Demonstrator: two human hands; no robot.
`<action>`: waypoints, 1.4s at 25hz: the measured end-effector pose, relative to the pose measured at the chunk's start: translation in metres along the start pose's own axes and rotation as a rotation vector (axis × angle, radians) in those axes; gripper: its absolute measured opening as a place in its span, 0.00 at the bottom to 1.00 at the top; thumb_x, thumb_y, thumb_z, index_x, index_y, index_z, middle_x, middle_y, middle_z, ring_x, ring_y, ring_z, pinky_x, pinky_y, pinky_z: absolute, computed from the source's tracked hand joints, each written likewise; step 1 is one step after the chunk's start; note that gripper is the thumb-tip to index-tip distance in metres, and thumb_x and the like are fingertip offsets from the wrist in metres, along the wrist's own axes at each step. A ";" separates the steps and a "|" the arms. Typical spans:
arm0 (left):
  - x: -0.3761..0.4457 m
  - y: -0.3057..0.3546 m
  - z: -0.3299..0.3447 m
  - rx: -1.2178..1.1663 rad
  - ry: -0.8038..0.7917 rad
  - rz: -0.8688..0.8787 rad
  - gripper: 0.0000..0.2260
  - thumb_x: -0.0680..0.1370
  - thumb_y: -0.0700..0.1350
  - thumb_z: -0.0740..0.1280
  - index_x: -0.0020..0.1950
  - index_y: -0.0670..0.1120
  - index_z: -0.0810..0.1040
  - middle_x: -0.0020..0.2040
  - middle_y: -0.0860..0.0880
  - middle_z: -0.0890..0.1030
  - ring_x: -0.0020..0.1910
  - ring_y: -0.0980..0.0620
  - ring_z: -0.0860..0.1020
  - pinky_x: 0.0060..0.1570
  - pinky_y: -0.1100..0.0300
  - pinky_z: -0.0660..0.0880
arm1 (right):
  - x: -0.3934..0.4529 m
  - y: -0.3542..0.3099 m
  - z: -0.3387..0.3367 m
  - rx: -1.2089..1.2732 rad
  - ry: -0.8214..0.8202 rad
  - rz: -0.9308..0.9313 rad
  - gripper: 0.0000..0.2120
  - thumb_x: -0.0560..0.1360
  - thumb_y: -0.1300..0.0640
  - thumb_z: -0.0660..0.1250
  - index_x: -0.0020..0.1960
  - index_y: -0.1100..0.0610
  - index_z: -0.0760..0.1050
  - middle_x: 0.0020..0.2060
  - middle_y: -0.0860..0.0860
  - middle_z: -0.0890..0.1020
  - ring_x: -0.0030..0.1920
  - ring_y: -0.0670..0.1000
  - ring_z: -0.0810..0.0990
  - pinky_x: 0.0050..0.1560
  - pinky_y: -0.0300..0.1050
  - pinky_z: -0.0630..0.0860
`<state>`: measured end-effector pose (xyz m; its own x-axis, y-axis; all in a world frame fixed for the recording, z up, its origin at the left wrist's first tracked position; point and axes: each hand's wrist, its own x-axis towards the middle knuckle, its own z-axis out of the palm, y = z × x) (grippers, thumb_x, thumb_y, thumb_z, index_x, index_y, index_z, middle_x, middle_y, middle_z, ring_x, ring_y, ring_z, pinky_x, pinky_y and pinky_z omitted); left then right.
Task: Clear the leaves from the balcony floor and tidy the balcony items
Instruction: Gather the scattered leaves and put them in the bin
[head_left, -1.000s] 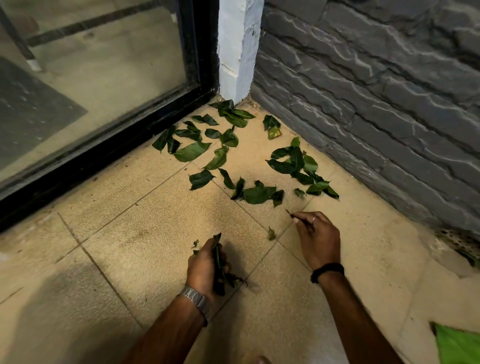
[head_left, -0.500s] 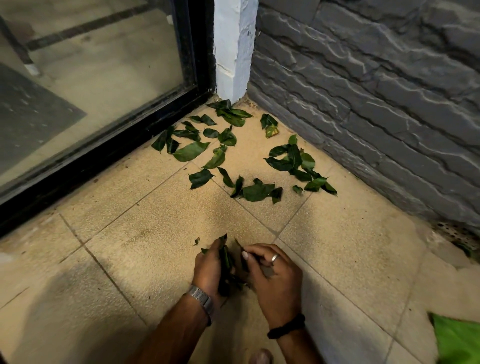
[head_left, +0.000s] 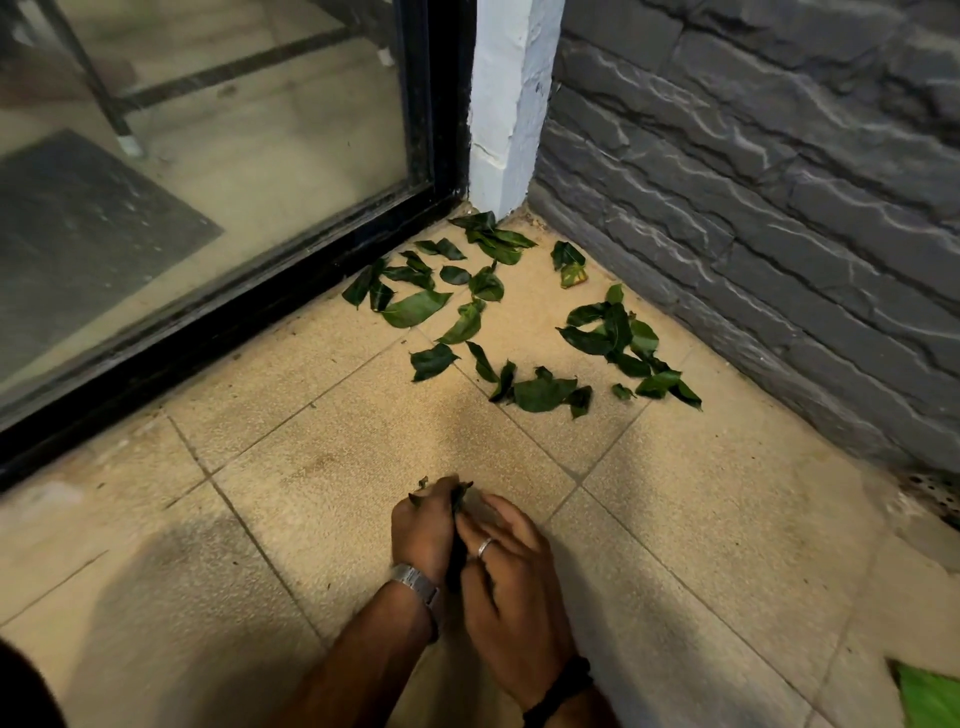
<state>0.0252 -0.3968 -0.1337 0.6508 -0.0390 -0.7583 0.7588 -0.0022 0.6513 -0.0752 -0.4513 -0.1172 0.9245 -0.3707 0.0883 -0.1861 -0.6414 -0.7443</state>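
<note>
Gripping a bunch of picked leaves (head_left: 459, 500) in curled left hand (head_left: 422, 530) low over floor (head_left: 322, 467) | right hand (head_left: 511, 571) pressed alongside, grasp unclear | loose leaves (head_left: 540, 392) lay ahead near corner.

A glass sliding door (head_left: 218, 156) in a black frame (head_left: 260, 306) meets a white painted pillar (head_left: 506, 98) at the corner. A grey stone-faced wall (head_left: 769, 182) runs along the right. Behind the glass lies a dark mat (head_left: 78, 228).
</note>
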 end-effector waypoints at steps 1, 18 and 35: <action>0.001 0.002 -0.001 -0.009 0.015 0.015 0.12 0.74 0.49 0.72 0.35 0.43 0.86 0.35 0.43 0.84 0.42 0.39 0.83 0.50 0.45 0.80 | 0.009 -0.001 -0.006 0.009 0.032 -0.015 0.22 0.75 0.56 0.56 0.64 0.53 0.80 0.61 0.40 0.78 0.69 0.42 0.70 0.69 0.45 0.70; 0.089 0.114 -0.009 -0.400 0.219 0.040 0.13 0.79 0.46 0.66 0.51 0.35 0.81 0.38 0.42 0.82 0.26 0.49 0.81 0.27 0.61 0.74 | 0.245 0.049 0.053 -0.496 -0.216 -0.313 0.12 0.76 0.65 0.68 0.57 0.57 0.83 0.53 0.54 0.82 0.54 0.55 0.80 0.53 0.45 0.77; 0.073 0.124 -0.057 -0.174 0.341 0.108 0.11 0.79 0.47 0.69 0.39 0.46 0.74 0.39 0.46 0.79 0.34 0.50 0.75 0.23 0.67 0.72 | 0.254 -0.003 0.047 -0.107 -0.177 -0.072 0.17 0.79 0.61 0.64 0.67 0.54 0.77 0.64 0.50 0.80 0.64 0.48 0.77 0.66 0.48 0.75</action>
<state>0.1678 -0.3426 -0.1099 0.6765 0.3041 -0.6707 0.6598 0.1542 0.7355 0.1761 -0.5120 -0.1235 0.9790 -0.2034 0.0142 -0.1427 -0.7331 -0.6650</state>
